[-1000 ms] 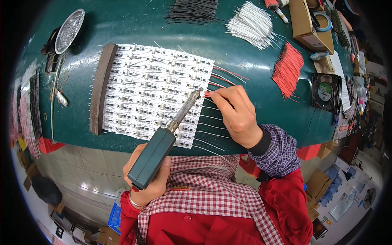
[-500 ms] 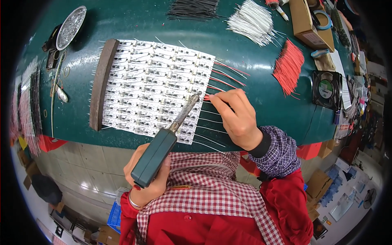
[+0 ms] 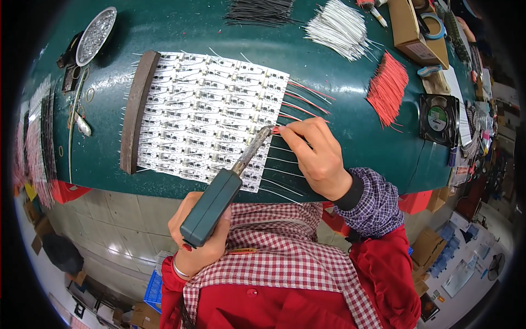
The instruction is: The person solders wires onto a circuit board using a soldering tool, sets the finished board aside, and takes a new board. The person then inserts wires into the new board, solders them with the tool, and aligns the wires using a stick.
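Observation:
My left hand (image 3: 201,233) is wrapped round the dark green handle of a soldering iron (image 3: 212,205). The iron's tip reaches the right edge of a sheet of white circuit boards (image 3: 213,118), close to my right fingertips. My right hand (image 3: 318,156) is closed in a pinch on red wire (image 3: 276,131) at that edge; how many strands it holds is hidden. Above it, several red and white wires stick out from the sheet, and below it white wires only. A brown bar (image 3: 139,112) lies along the sheet's left side.
Farther back lie bundles of black wires (image 3: 260,12), white wires (image 3: 338,30) and red wires (image 3: 388,88). A small fan (image 3: 439,120) and a cardboard box (image 3: 419,35) stand at the right. At the left are a metal dish (image 3: 96,37) and bundled wires (image 3: 39,142).
The soldering iron and my left hand have shifted slightly to the right and up, bringing the tip nearer my right fingertips. My right hand has barely moved.

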Demonstrator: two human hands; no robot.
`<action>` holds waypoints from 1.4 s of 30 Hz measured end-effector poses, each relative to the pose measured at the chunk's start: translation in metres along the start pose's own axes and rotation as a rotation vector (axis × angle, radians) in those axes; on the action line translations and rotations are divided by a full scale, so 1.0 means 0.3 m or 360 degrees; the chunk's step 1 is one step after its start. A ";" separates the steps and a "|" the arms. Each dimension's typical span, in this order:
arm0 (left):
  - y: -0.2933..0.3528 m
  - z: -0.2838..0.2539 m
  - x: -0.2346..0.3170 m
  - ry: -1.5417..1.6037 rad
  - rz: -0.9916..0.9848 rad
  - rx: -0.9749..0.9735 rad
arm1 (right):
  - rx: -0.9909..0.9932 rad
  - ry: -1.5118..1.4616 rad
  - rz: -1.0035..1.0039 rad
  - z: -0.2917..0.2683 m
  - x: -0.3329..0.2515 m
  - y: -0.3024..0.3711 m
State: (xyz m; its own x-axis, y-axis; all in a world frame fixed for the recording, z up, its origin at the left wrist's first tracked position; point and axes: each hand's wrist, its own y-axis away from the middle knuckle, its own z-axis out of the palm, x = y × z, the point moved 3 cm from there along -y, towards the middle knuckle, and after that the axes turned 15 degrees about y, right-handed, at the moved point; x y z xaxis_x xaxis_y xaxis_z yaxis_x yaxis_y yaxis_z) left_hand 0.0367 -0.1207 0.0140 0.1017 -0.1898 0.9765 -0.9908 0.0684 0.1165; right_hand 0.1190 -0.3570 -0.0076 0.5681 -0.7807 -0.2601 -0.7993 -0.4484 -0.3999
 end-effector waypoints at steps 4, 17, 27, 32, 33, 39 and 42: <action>0.042 -0.012 -0.036 0.0043 -0.0023 0.0039 | -0.0009 -0.0002 -0.0001 -0.002 -0.001 -0.002; 0.075 -0.022 -0.035 0.0043 -0.0060 0.0065 | 0.0130 -0.0014 -0.0041 -0.010 -0.028 0.027; 0.072 -0.021 -0.028 -0.0016 0.0019 -0.0018 | 0.0047 -0.0010 -0.0048 -0.004 -0.033 0.029; 0.071 -0.015 -0.026 -0.0058 -0.0003 -0.0034 | 0.0025 -0.0012 -0.0047 -0.002 -0.034 0.033; 0.070 -0.015 -0.024 -0.0070 -0.0008 -0.0037 | 0.0022 -0.0011 -0.0048 -0.002 -0.035 0.033; 0.078 -0.021 -0.033 -0.0018 -0.0032 -0.0017 | 0.0014 -0.0004 -0.0048 0.000 -0.035 0.033; 0.116 -0.028 -0.072 0.0080 -0.0039 0.0110 | 0.0009 -0.0009 -0.0041 0.000 -0.036 0.032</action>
State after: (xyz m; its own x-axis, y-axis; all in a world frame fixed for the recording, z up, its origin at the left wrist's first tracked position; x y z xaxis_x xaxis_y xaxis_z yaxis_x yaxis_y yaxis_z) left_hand 0.0008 -0.1059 -0.0014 0.1288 -0.1408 0.9816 -0.9916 -0.0040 0.1295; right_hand 0.1051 -0.3529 -0.0087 0.5898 -0.7664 -0.2544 -0.7832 -0.4660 -0.4117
